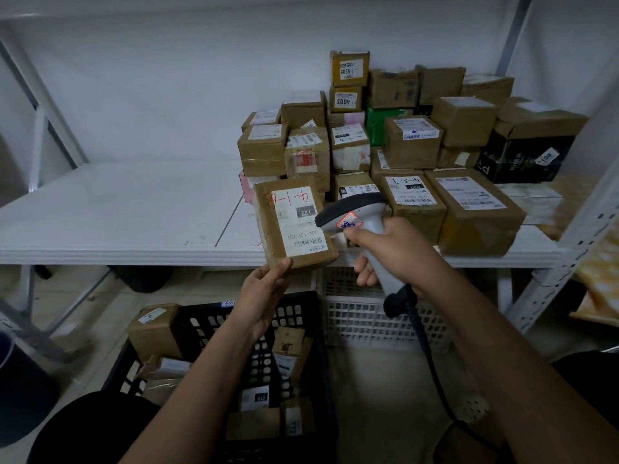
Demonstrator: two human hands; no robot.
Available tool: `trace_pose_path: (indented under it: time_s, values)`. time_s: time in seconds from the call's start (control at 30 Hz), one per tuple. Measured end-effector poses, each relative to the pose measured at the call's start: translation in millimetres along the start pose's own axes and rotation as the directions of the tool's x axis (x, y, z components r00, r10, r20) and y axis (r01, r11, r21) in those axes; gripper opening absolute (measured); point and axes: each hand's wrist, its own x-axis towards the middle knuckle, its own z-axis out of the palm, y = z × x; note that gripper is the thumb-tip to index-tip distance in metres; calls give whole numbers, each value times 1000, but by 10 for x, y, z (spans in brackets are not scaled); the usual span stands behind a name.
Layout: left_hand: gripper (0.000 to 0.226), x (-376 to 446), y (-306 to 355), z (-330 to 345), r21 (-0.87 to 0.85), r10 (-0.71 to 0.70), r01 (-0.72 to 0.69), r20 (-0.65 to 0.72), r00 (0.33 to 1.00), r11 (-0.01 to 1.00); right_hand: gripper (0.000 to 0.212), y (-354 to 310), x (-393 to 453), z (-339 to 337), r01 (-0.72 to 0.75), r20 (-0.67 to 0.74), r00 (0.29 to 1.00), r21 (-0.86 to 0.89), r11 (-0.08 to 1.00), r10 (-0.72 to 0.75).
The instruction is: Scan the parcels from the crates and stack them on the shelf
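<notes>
Black crate (201,333): on the floor nearest the viewer, between the two forearms; holds several taped cardboard parcels (258,420), labels up or partly hidden. One more brown parcel leans at its left outer edge.

White crate (361,323): just behind the black one, under the shelf edge; contents cannot be told.

Left hand (264,293): raised above the black crate, fingers and thumb pinching the lower edge of the held parcel (294,222), a flat brown box tilted label-up toward the viewer, red handwriting and barcode visible.

Right hand (385,249): fingers curled tight round the grip of a grey corded scanner (355,212), head aimed left toward the held parcel's label, very near it.

Shelf (117,212): white, left half bare; right half carries the stacked parcels (402,139), several layers, uneven.

Risks, judged: the parcel is held by one edge only and may slip back into the crate; the scanner sits close and oblique to the barcode, so a misread seems possible; the uneven stack could topple when another box is added; the cord may snag a crate.
</notes>
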Motion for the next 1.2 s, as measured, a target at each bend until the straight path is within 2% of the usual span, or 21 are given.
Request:
trace_pose_path:
  time_s: [0.23,0.43,0.73,0.87,1.0,1.2]
  values:
    - [42,3,-8,-31,24,8,-8,6,1000,1000,24,-40,-56,13,-11,23,1000,-6,1000,12]
    - [32,-15,4,-17,19,5,-6,14,1000,1000,24,-67,-58,21,-28,34,999,-15,999,29]
    - [39,16,7,-29,53,14,-14,3,1000,999,32,-80,-40,36,-46,39,998,-6,999,46]
    - [32,-6,75,-167,74,62,-59,-39,997,995,32,-24,-8,-44,-57,-27,998,48,997,59]
    - [42,51,228,-297,172,100,-81,-105,989,982,29,128,36,-137,-93,-106,989,109,990,104]
    - [51,276,352,-63,296,66,-68,15,998,953,30,250,85,-124,-146,-109,981,131,981,161]
